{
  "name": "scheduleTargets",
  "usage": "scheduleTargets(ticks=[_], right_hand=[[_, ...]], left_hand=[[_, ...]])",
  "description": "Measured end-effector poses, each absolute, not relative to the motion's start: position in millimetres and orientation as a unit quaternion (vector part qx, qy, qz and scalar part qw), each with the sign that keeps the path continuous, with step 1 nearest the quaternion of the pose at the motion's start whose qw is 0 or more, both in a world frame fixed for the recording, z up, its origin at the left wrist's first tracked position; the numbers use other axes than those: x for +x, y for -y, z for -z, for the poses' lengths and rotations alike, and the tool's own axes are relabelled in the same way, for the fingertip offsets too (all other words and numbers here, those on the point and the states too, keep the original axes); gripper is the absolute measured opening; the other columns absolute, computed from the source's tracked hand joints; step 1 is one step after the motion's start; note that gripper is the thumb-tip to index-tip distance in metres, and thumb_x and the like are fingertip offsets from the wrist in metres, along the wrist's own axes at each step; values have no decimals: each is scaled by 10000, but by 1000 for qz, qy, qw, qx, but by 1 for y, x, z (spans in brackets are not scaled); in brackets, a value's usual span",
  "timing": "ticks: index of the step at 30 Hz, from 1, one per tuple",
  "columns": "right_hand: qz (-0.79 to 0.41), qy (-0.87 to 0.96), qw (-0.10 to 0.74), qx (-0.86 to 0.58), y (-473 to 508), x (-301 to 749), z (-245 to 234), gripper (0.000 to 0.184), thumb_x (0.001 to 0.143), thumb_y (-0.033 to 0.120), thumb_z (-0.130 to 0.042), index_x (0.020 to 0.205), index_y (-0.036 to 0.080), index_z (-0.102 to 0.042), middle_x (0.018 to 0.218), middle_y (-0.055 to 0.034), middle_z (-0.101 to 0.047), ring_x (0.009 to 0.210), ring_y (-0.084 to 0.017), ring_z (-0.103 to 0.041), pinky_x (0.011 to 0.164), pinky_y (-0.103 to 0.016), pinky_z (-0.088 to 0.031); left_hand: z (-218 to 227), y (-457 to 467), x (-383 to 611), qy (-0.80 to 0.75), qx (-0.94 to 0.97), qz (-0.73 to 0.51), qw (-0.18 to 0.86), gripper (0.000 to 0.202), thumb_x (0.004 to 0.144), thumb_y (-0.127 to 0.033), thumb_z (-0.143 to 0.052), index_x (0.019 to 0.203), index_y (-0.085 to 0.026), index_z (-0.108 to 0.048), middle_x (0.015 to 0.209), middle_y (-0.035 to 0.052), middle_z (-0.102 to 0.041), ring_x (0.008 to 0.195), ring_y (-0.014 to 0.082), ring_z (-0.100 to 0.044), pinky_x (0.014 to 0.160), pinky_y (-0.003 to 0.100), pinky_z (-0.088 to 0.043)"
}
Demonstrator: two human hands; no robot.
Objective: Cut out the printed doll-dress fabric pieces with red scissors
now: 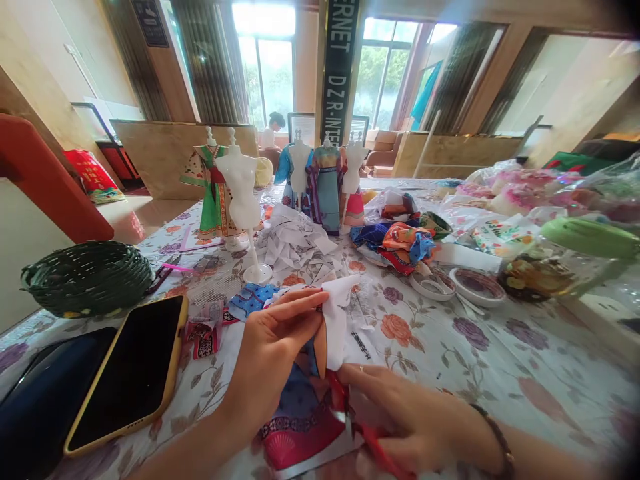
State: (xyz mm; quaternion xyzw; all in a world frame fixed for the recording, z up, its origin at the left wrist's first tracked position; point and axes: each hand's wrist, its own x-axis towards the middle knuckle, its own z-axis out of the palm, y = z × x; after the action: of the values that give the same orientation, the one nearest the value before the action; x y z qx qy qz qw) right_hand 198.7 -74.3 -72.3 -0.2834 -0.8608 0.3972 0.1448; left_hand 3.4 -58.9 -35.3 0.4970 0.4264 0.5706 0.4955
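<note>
My left hand [277, 347] pinches a small cut piece of fabric [336, 327], white on the side facing out, with an orange-brown printed strip along its edge. My right hand [420, 410] is closed around red-handled scissors [370, 437], and its fingertips reach the lower edge of the piece. Below both hands lies a blue and crimson printed fabric [295, 437] with a dark patterned band. Just beyond my left hand is a blue star-printed scrap [253, 299]. The scissor blades are partly hidden and blurred.
White mini dress forms [243, 187], some dressed, stand behind a heap of white scraps [295, 237]. Colourful fabrics [395, 240] and tape rolls [477, 287] lie to the right, near a green-lidded jar [550, 260]. A phone [133, 370] and dark basket [87, 277] are left.
</note>
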Motion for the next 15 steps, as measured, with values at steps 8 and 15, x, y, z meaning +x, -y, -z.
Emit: scheduleTargets(ticks=[8, 15], right_hand=[[-196, 884, 271, -327, 58, 193, 84, 624, 684, 152, -493, 1303, 113, -415, 1150, -191, -589, 1092, -322, -547, 923, -472, -480], [-187, 892, 279, -301, 54, 200, 87, 256, 742, 245, -551, 989, 173, -554, 876, -106, -647, 797, -240, -604, 707, -343, -509]], left_hand=[[24, 68, 7, -431, 503, -555, 503, 135, 760, -217, -740, 855, -277, -816, 1149, 11, -695, 1070, 201, -650, 868, 202, -542], [23, 68, 8, -489, 466, -521, 522, 156, 765, -292, -738, 906, -288, -804, 1279, 19, -624, 1054, 267, -654, 543, 185, -579]])
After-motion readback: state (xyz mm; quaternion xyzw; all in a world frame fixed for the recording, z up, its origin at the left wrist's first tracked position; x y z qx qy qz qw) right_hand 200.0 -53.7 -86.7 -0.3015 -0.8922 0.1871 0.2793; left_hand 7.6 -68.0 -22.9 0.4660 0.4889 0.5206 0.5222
